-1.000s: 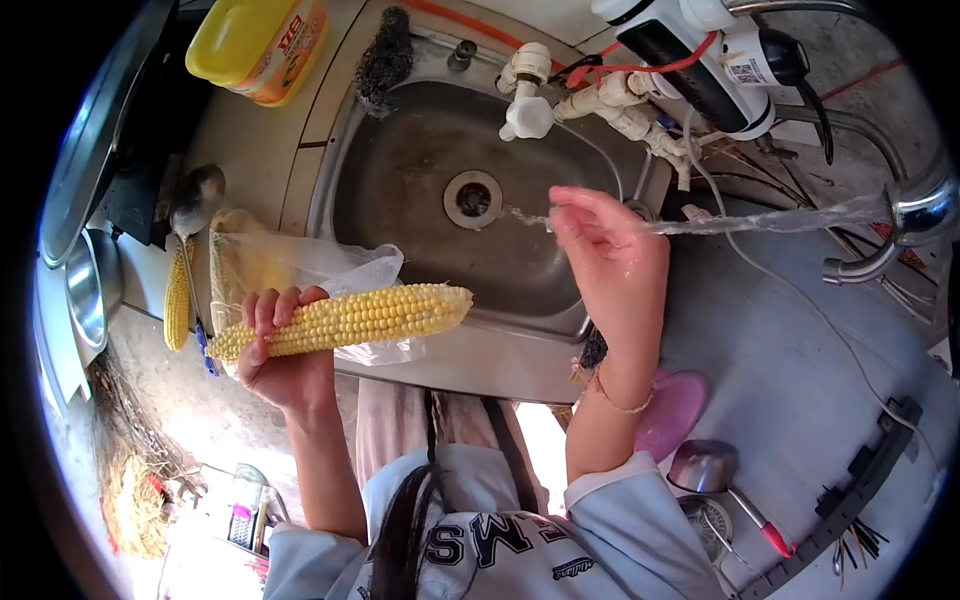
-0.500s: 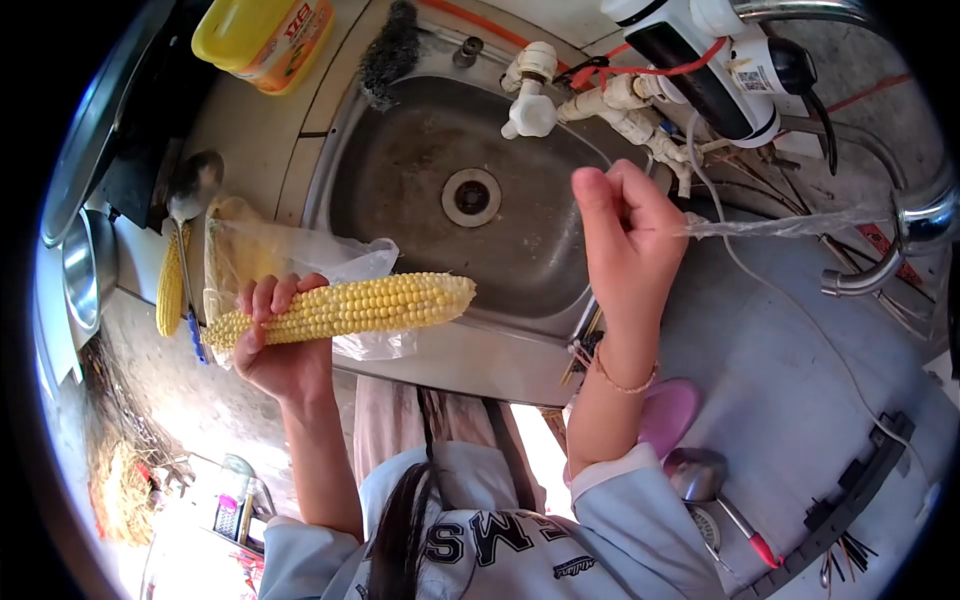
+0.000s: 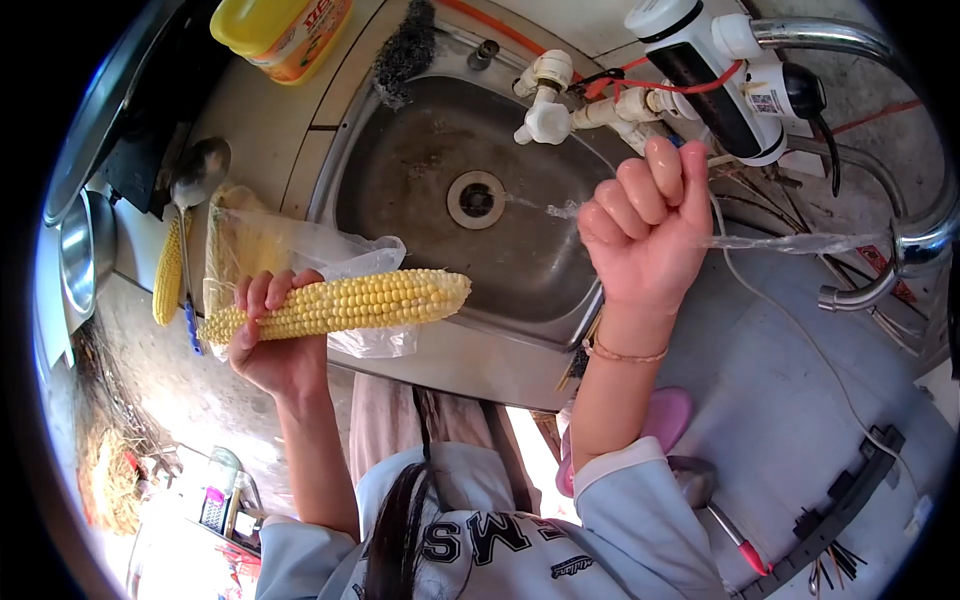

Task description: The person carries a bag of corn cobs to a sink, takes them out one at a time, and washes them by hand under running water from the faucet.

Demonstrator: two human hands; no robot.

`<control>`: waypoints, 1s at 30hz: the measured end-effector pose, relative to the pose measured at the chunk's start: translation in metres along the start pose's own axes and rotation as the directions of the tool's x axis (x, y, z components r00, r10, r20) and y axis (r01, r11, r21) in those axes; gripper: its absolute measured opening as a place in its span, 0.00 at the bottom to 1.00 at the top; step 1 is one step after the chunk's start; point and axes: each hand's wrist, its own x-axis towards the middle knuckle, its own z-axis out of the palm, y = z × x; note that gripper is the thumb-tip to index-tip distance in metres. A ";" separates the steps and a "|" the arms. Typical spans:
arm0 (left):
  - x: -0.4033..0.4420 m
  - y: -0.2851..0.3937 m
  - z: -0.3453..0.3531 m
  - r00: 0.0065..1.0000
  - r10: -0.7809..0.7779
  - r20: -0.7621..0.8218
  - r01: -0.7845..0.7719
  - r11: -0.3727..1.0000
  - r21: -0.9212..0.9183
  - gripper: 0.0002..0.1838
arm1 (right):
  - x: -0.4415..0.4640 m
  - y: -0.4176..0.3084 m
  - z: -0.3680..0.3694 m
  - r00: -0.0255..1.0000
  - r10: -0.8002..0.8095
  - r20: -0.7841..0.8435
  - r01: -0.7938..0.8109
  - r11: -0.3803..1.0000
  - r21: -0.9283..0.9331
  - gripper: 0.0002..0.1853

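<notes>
A peeled yellow corn cob (image 3: 370,302) lies level in my left hand (image 3: 279,335), whose fingers wrap round its thick end near the sink's front edge. Water (image 3: 790,243) streams from the curved metal faucet (image 3: 925,240) onto my right hand (image 3: 648,230), held up over the right side of the metal sink (image 3: 410,180). That hand's fingers are curled into a wet fist with the thumb alongside, and nothing shows in it. Splashes fall toward the drain (image 3: 476,199). Behind my left hand, a clear plastic bag (image 3: 350,258) rests on the counter.
Another corn cob (image 3: 168,275) and a ladle (image 3: 201,172) are at the left. A yellow tub (image 3: 285,35) and a dark scrubber (image 3: 405,55) sit behind. White pipes and a valve (image 3: 547,120) stand at the sink's back right. A pink dish (image 3: 665,415) is lower right.
My right hand, first loosely open and then curled, has turned and closed into a fist, shifting right under the water. My left hand still holds the corn cob, nearly unmoved.
</notes>
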 end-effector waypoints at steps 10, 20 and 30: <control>-0.001 0.003 -0.005 1.000 -0.011 -0.012 0.010 1.000 -0.011 0.18 | -0.011 0.003 -0.001 0.990 0.040 0.133 -0.079 0.950 0.301 0.19; 0.003 -0.003 0.007 0.999 -0.034 0.011 0.034 0.997 -0.062 0.17 | -0.012 0.018 0.004 0.884 -0.462 -0.078 0.186 0.499 -0.846 0.09; 0.017 -0.037 0.029 0.985 -0.134 0.105 0.147 0.981 -0.130 0.16 | -0.022 0.009 -0.007 0.849 -0.412 0.331 0.178 -0.366 -0.913 0.09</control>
